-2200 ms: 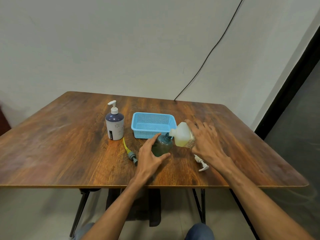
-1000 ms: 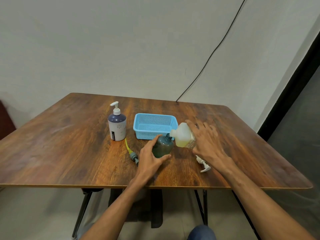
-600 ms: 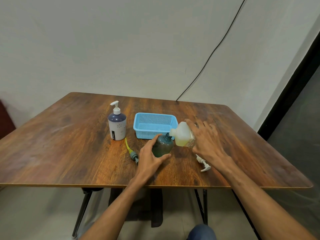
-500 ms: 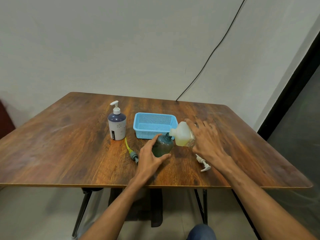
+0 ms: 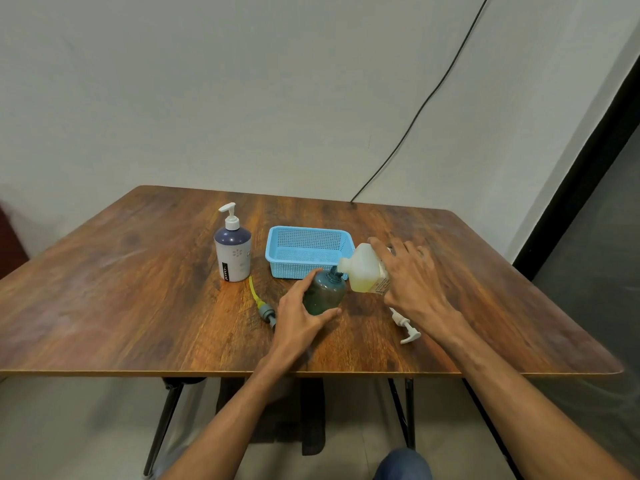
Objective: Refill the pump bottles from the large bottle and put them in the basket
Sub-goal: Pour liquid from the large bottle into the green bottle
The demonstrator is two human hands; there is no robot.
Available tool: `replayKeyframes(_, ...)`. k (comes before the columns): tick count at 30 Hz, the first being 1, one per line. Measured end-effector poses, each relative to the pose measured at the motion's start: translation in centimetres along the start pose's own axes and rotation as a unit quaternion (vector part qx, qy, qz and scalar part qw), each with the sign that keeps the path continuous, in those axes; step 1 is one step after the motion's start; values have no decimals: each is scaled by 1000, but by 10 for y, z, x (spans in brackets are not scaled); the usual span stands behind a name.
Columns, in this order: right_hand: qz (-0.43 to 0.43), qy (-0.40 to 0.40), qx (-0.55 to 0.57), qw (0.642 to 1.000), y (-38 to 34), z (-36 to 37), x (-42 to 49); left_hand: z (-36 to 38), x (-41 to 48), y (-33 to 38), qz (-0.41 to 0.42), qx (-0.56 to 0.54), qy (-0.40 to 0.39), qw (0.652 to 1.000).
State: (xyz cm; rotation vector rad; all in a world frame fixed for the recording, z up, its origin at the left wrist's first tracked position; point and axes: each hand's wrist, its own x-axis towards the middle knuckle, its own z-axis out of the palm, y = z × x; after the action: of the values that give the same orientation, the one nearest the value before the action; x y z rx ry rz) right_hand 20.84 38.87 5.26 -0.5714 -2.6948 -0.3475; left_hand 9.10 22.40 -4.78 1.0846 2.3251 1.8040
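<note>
A dark green pump bottle (image 5: 325,292) stands uncapped on the wooden table (image 5: 121,289), and my left hand (image 5: 299,315) grips its body. My right hand (image 5: 412,284) holds the large pale bottle (image 5: 362,271) tipped on its side, its spout at the green bottle's mouth; yellowish liquid lies in its lower half. The green bottle's pump head with a yellow tube (image 5: 263,304) lies left of my left hand. A white pump head (image 5: 405,329) lies under my right wrist. A white-and-purple pump bottle (image 5: 233,251) stands at the left of the blue basket (image 5: 308,251), which holds nothing.
A black cable (image 5: 415,112) runs down the wall to the table's back edge. The table's front edge is close to me, with folding legs (image 5: 162,431) below. A dark doorway frame (image 5: 588,168) stands at the right.
Both hands and both bottles keep the same pose throughout; only my head shifted slightly after the earliest frame.
</note>
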Motion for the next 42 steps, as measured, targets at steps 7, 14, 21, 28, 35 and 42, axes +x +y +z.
replayKeyframes(7, 0, -1, -6, 1000, 0, 0, 0, 0, 0, 0, 0, -1, -1, 1000)
replayKeyframes(14, 0, 1, 0, 1000, 1, 0, -2, -1, 0, 1, 2, -2, -3, 1000)
replayKeyframes(21, -1, 5, -6, 1000, 1, 1, -1, -1, 0, 1, 4, -4, -6, 1000)
replayKeyframes(28, -2, 4, -11, 1000, 0, 0, 0, -2, -1, 1, 9, -7, -8, 1000)
replayKeyframes(35, -1, 7, -16, 1000, 0, 2, 0, -2, -2, 2, 2, -6, -9, 1000)
replayKeyframes(42, 0, 9, -13, 1000, 0, 3, 0, -2, -1, 0, 5, -3, -6, 1000)
